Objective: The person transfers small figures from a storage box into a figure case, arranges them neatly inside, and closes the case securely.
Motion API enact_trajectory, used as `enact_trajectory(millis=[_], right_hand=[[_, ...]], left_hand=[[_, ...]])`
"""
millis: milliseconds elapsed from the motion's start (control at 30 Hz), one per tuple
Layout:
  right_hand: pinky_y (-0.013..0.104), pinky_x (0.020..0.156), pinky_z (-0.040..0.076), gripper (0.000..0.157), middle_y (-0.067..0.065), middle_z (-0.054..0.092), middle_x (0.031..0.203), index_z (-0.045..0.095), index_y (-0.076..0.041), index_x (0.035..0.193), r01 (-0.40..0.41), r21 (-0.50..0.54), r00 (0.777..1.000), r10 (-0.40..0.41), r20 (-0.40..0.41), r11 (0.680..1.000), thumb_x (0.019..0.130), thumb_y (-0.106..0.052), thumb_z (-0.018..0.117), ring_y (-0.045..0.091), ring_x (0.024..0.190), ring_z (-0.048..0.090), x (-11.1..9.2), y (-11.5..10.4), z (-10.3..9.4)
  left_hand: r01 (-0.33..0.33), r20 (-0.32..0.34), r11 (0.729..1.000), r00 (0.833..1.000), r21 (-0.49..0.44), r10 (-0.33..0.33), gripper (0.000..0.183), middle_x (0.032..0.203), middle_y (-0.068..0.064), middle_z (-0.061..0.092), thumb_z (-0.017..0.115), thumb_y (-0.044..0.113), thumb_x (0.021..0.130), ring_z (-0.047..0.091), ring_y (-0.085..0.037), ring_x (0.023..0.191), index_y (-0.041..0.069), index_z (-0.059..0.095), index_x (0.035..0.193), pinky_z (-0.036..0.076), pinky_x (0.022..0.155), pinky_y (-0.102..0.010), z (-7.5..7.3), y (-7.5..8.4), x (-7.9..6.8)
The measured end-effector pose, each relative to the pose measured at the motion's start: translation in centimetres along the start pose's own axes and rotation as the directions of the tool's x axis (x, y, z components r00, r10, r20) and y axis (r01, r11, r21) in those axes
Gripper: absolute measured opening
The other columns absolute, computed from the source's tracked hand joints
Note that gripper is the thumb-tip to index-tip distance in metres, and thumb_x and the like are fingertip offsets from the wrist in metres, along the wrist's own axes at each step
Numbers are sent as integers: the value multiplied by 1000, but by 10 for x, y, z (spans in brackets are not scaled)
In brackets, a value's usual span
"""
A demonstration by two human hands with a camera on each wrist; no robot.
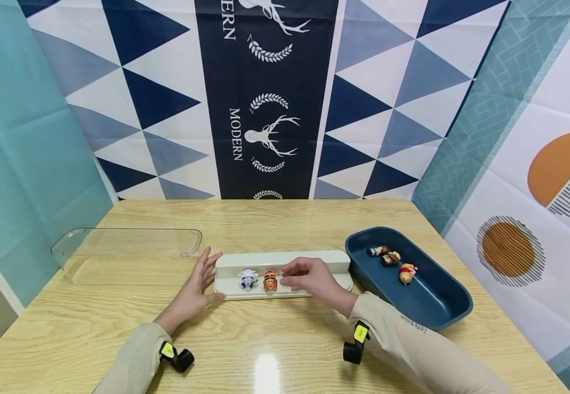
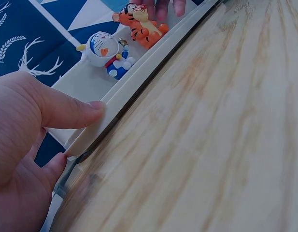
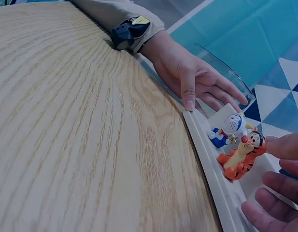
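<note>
A long white stepped display base (image 1: 324,257) lies on the table. On its lower step sit a blue-and-white cat figurine (image 1: 247,279) and, to its right, an orange striped tiger figurine (image 1: 270,280). My left hand (image 1: 193,290) is at the base's left end; the left wrist view shows its thumb (image 2: 74,113) resting on the front rim, while its other fingers extend fairly straight. Just right of the tiger is my right hand (image 1: 314,279), its fingers loosely bent. In the right wrist view one fingertip reaches the tiger's back edge and the others stay spread.
At the right, a dark blue bin (image 1: 432,295) meets the base's right end and contains several small figurines, among them a yellow bear figurine (image 1: 407,273) in red. A clear plastic cover (image 1: 127,257) stands on the table at left. Patterned cloth hangs behind the table.
</note>
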State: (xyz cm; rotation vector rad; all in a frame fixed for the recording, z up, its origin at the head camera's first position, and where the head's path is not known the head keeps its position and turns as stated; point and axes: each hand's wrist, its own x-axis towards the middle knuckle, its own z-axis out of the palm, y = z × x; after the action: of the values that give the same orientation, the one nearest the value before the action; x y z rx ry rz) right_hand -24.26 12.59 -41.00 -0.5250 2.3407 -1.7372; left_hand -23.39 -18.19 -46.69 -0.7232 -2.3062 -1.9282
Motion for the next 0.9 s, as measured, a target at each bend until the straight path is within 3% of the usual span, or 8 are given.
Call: enact_trajectory(millis=[133, 233, 333, 533, 633, 767, 900], right_hand=[[39, 72, 61, 23, 6, 72, 92, 71, 4, 105, 25, -83, 1000, -23, 21, 996, 86, -7, 77, 16, 80, 67, -2, -4, -5], [36, 68, 59, 23, 5, 71, 90, 71, 4, 104, 53, -154, 998, -47, 40, 987, 85, -8, 78, 16, 78, 65, -2, -8, -10], [32, 66, 56, 24, 2, 71, 89, 71, 2, 103, 79, -228, 996, -67, 59, 971, 84, -10, 79, 17, 77, 64, -2, -12, -15], [30, 67, 54, 25, 2, 71, 90, 70, -1, 105, 170, -343, 984, -139, 113, 924, 85, -12, 79, 16, 78, 65, -4, -19, -24], [29, 69, 55, 25, 5, 72, 93, 70, -2, 106, 210, -399, 976, -168, 138, 893, 85, -14, 79, 14, 80, 66, -4, -22, -29], [29, 70, 55, 28, 7, 71, 96, 69, -4, 109, 203, -454, 976, -144, 161, 867, 86, -17, 79, 15, 83, 65, -3, -27, -36], [28, 69, 55, 29, 9, 70, 99, 68, -5, 111, 217, -517, 974, -148, 172, 828, 87, -17, 78, 17, 84, 65, -2, -32, -43]], left_hand=[[-2, -5, 1000, 1000, 0, 2, 116, 160, -28, 17, 68, -22, 74, 16, -41, 147, 1, -8, 157, 21, 117, -46, 0, 0, 0], [-10, -8, 1000, 1000, -7, 10, 116, 159, -29, 17, 68, -23, 74, 16, -42, 146, 1, -8, 157, 25, 117, -33, 1, 0, 0], [-14, -8, 1000, 1000, -10, 14, 116, 159, -29, 17, 68, -23, 73, 17, -42, 146, 1, -8, 157, 26, 116, -30, 1, 0, 0], [-11, -11, 1000, 1000, -4, 11, 116, 159, -29, 18, 68, -23, 73, 16, -43, 146, 1, -8, 157, 19, 116, -53, 1, 0, 0], [-15, -13, 1000, 1000, 7, 15, 115, 159, -29, 18, 68, -22, 74, 17, -43, 146, 1, -7, 157, 21, 116, -47, 0, 0, 0], [-26, -11, 999, 1000, 20, 26, 115, 158, -29, 19, 69, -22, 73, 18, -43, 145, 0, -7, 157, 24, 116, -38, 0, 0, 0], [-34, -10, 999, 999, 26, 34, 114, 158, -31, 19, 69, -22, 72, 18, -45, 145, -3, -7, 156, 22, 115, -47, 1, 0, 0]])
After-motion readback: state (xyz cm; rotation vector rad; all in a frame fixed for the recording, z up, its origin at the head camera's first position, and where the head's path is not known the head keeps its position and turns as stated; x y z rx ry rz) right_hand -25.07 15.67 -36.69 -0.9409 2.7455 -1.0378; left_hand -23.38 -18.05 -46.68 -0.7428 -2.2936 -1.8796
